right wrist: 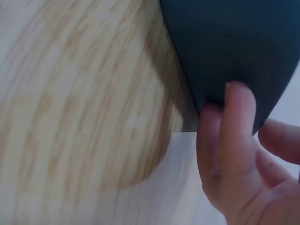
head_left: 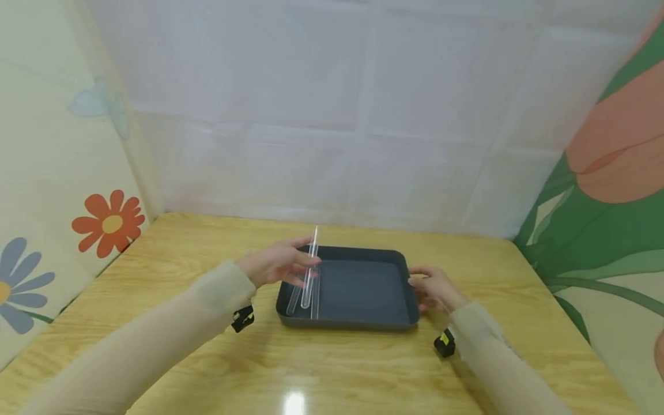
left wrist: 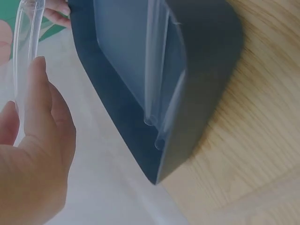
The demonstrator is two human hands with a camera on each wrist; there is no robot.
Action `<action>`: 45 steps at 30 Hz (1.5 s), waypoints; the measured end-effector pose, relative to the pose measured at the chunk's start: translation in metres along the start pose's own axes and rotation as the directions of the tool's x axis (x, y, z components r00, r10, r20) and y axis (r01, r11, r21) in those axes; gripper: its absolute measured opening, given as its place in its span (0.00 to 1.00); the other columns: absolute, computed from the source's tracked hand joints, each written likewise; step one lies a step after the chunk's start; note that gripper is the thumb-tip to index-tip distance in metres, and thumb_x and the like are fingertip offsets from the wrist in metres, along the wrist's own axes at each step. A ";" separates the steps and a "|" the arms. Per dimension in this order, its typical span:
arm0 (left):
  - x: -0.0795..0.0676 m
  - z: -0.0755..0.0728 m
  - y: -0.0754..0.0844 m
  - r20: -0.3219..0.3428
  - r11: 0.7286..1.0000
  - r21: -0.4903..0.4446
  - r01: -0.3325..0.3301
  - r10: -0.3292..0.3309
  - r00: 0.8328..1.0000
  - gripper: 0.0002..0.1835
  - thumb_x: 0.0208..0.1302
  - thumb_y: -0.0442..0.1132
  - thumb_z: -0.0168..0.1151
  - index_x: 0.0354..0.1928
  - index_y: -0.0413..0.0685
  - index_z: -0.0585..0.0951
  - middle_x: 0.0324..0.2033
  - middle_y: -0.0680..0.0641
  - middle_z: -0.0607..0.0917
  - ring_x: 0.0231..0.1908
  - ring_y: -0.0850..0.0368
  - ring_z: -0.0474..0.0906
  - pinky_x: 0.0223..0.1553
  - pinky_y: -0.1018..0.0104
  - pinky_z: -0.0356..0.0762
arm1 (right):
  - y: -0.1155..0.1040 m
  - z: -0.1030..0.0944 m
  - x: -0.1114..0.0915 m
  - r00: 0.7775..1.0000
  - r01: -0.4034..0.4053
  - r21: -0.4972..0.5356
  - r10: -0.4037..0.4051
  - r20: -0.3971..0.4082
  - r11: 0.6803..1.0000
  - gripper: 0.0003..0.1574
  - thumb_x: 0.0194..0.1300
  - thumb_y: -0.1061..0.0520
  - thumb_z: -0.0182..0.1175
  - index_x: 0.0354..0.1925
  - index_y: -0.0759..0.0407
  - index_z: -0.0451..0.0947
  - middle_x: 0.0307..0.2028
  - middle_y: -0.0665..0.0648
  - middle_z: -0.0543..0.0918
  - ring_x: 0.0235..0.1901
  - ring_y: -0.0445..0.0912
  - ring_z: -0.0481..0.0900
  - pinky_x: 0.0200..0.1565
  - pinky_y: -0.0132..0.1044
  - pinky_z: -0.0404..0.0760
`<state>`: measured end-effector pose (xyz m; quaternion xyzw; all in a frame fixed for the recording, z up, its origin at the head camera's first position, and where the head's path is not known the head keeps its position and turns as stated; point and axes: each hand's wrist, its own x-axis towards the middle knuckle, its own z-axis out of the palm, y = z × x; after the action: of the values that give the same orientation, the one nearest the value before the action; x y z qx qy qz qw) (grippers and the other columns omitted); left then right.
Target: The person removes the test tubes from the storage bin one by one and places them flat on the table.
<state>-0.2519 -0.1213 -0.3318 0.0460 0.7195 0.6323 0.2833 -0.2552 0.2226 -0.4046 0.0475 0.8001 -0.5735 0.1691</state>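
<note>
A clear, round-ended test tube (head_left: 306,293) is held by my left hand (head_left: 277,263) above the left end of a dark grey tray (head_left: 358,324). The tube slants up past the fingers; in the left wrist view the fingers and thumb pinch this tube (left wrist: 26,44). Below it, more clear tubes (left wrist: 155,65) lie in the tray along its left wall, partly overlapping in view. At the tray's right side, my right hand (head_left: 437,289) holds the wall, with fingers (right wrist: 239,112) against the outside and the thumb near the rim.
The tray rests on a wood-grain table (head_left: 332,369). A white cloth (head_left: 332,144) hangs behind the table. Panels with painted flowers (head_left: 111,223) stand on the left and right. Each wrist carries a small black device (head_left: 444,343).
</note>
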 end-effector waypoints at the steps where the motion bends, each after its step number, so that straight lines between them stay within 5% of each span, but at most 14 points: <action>1: -0.001 -0.002 -0.001 -0.003 1.000 0.000 0.002 -0.002 1.000 0.43 0.74 0.31 0.52 0.81 0.51 0.40 0.71 0.29 0.63 0.56 0.42 0.80 0.34 0.69 0.85 | 0.000 0.000 0.000 1.000 0.000 0.003 0.000 0.002 1.000 0.29 0.76 0.63 0.50 0.71 0.68 0.61 0.35 0.56 0.85 0.27 0.43 0.81 0.23 0.34 0.80; 15: -0.002 -0.015 -0.008 -0.042 1.000 0.012 0.021 -0.020 0.999 0.40 0.76 0.31 0.48 0.81 0.51 0.40 0.72 0.29 0.62 0.45 0.55 0.83 0.32 0.69 0.85 | -0.001 0.002 0.002 1.000 -0.005 0.005 0.005 0.007 1.000 0.30 0.75 0.63 0.52 0.71 0.69 0.62 0.36 0.55 0.85 0.27 0.41 0.81 0.22 0.31 0.79; 23: -0.006 -0.022 -0.012 -0.041 0.999 0.003 0.033 -0.032 0.999 0.40 0.76 0.31 0.47 0.81 0.50 0.39 0.72 0.29 0.61 0.51 0.48 0.81 0.32 0.70 0.85 | -0.005 0.006 -0.001 0.999 0.007 -0.051 -0.009 -0.043 0.999 0.28 0.74 0.64 0.51 0.68 0.72 0.64 0.34 0.57 0.85 0.26 0.41 0.81 0.23 0.32 0.80; 32: -0.012 -0.028 -0.015 -0.047 0.999 -0.025 0.046 -0.047 0.998 0.41 0.76 0.30 0.47 0.81 0.51 0.37 0.73 0.30 0.59 0.40 0.58 0.81 0.31 0.71 0.84 | -0.004 0.005 0.004 0.996 0.009 -0.063 -0.014 -0.090 0.998 0.27 0.72 0.66 0.50 0.66 0.73 0.66 0.32 0.55 0.84 0.23 0.41 0.79 0.21 0.32 0.80; 45: -0.021 -0.034 -0.017 -0.052 0.999 -0.006 0.049 -0.049 0.997 0.40 0.76 0.31 0.47 0.81 0.52 0.38 0.72 0.30 0.60 0.48 0.52 0.80 0.34 0.69 0.84 | -0.004 0.001 0.004 0.999 0.001 -0.037 -0.003 -0.053 0.999 0.29 0.73 0.65 0.51 0.68 0.73 0.63 0.33 0.54 0.83 0.25 0.40 0.80 0.21 0.30 0.80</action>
<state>-0.2451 -0.1636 -0.3390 0.0112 0.7259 0.6280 0.2803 -0.2596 0.2200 -0.4023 0.0588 0.8148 -0.5574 0.1482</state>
